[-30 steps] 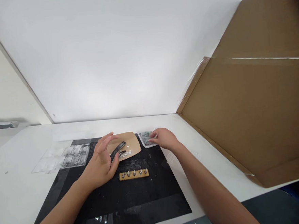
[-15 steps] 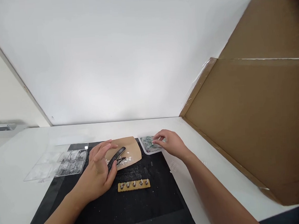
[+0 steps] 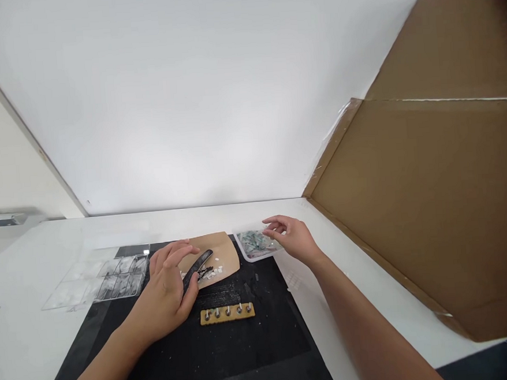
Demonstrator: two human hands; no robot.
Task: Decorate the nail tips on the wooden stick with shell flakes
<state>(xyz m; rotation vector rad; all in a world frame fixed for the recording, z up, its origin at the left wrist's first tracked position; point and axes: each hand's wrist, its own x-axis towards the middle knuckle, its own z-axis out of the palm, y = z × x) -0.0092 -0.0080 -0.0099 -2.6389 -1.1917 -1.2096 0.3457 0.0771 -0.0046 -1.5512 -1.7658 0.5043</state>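
Note:
My left hand holds a dark, curved, file-like strip between thumb and fingers, above a brown sheet. Small white pieces and dark bits lie on that sheet. At the right, my right hand hovers by the right edge of a white-rimmed tray of greenish, clear pieces. Its thumb and index finger are apart, and nothing can be made out between them. A yellow strip with several upright metal pins lies on the black mat, nearer to me.
Clear compartment boxes stand left of my left hand. Beneath lies a black mat on a white table. Brown cardboard rises along the right side, and a white wall stands behind.
My right hand has lifted slightly and moved right, away from the tray's middle, with its finger and thumb a little wider apart. My left hand keeps its hold on the dark strip.

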